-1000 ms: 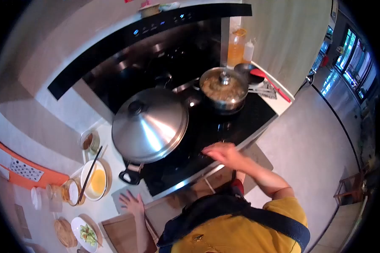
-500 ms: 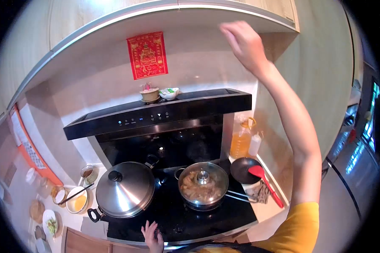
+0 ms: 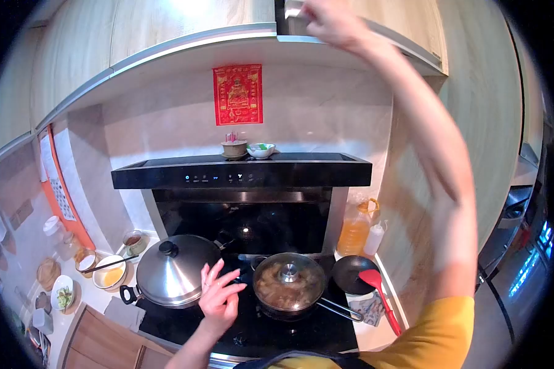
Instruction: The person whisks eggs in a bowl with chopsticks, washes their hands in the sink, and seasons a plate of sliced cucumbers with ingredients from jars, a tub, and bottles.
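Reaches right hand (image 3: 332,24) to pale wood-grain cabinet door (image 3: 409,21), grip unclear; holds left hand (image 3: 218,304), fingers spread, near conical silver-metal lid (image 3: 181,273).

The person wears a yellow shirt (image 3: 388,358) with a short sleeve (image 3: 440,323) and dark navy cloth (image 3: 308,354) across its front; forearms (image 3: 428,117) and hands (image 3: 220,302) are bare.
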Motion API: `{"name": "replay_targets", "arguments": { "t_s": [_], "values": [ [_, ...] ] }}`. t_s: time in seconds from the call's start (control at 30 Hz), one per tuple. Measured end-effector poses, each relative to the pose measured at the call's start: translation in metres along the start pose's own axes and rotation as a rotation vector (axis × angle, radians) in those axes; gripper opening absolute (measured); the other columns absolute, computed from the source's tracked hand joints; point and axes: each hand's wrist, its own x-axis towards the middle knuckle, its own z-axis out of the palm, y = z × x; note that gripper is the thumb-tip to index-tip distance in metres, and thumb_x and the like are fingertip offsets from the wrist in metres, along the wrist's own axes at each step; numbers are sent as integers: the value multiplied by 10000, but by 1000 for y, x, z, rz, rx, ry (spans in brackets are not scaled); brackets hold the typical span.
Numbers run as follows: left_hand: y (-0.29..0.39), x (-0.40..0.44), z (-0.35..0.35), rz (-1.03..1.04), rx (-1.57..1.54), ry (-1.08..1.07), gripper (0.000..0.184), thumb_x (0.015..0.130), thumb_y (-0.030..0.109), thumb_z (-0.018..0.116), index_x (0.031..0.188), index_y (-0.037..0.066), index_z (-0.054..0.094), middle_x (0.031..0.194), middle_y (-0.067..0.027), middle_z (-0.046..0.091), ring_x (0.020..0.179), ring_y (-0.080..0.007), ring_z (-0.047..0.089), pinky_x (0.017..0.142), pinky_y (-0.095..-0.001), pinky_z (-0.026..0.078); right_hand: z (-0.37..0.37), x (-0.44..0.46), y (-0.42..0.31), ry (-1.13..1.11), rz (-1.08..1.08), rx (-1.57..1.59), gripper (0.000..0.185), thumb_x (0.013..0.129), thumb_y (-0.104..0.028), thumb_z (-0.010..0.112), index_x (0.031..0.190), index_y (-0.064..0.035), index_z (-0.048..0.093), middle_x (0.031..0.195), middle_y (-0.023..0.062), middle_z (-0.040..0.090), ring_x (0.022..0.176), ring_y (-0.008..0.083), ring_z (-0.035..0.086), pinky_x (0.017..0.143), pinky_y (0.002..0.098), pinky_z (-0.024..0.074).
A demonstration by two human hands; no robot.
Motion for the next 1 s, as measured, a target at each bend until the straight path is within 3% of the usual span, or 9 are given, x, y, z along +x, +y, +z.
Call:
{"name": "replay_targets", "arguments": {
  "t_s": [0.03, 0.07, 0.13, 0.2, 0.4, 0.7, 0.77, 0.87, 1.0],
  "values": [
    [0, 14, -1, 44, -1, -10, 256, 628, -87, 533, 751, 90, 672, 958, -72, 644, 1117, -314, 503, 990, -534, 259, -32, -17, -2, 8, 1, 41, 259, 751, -70, 539, 1000, -14, 586, 895, 153, 618, 823, 186, 598, 762, 291, 484],
    [-1, 27, -1, 61, -7, -25, 259, 628, -86, 533, 756, 91, 672, 969, -72, 641, 1121, -314, 497, 991, -534, 253, -54, -36, 10, 379, -249, 418, 277, 787, -60, 561, 1058, -105, 598, 881, 71, 623, 732, 140, 584, 658, 257, 483],
    [0, 54, -1, 84, -37, -41, 260, 632, -83, 531, 770, 89, 671, 953, -73, 646, 1109, -320, 506, 993, -526, 257, -119, -85, 24, 608, -111, 178, 285, 745, -27, 555, 1026, -59, 585, 886, 91, 612, 765, 130, 574, 647, 267, 474],
    [1, 81, 5, 125, -53, -41, 254, 640, -81, 528, 775, 81, 669, 932, -73, 653, 1099, -320, 516, 999, -509, 261, -150, -133, 178, 597, -316, 271, 242, 810, -64, 482, 1032, -36, 573, 879, 99, 621, 772, 146, 577, 701, 253, 480],
    [8, 172, 36, 355, -48, -2, 256, 662, -71, 544, 828, 87, 659, 947, -71, 652, 1110, -296, 516, 1004, -500, 262, -241, -258, 297, 1076, 576, 174, 219, 807, -82, 525, 1002, 9, 562, 909, 117, 608, 804, 159, 581, 717, 282, 477],
    [3, 289, 72, 631, 241, 135, 291, 679, -26, 561, 932, 108, 615, 941, -62, 626, 1085, -277, 510, 953, -508, 312, -200, -225, 258, 1517, 589, 32, 246, 803, -109, 591, 958, 77, 547, 954, 143, 589, 851, 179, 588, 742, 326, 472],
    [-1, 317, 76, 663, 325, 170, 301, 683, -13, 562, 953, 111, 607, 964, -58, 619, 1087, -277, 504, 935, -502, 327, -163, -202, 223, 1523, 325, -268, 225, 782, -82, 600, 941, 66, 545, 929, 128, 588, 827, 171, 585, 730, 332, 476],
    [-10, 365, 79, 656, 439, 220, 350, 709, 60, 581, 1054, 119, 561, 1129, -104, 545, 1115, -287, 477, 908, -506, 345, -91, -150, 197, 1336, -88, 26, 241, 781, -39, 538, 1018, 3, 555, 974, 94, 610, 878, 187, 581, 773, 314, 464],
    [-17, 410, 90, 483, 715, 318, 477, 752, 126, 614, 1206, 128, 467, 1189, -131, 494, 1109, -291, 476, 901, -452, 365, 3, -77, 249, 695, 328, 281, 292, 795, -142, 514, 1058, -28, 570, 979, 120, 621, 911, 206, 589, 809, 304, 458]
  ]
}}
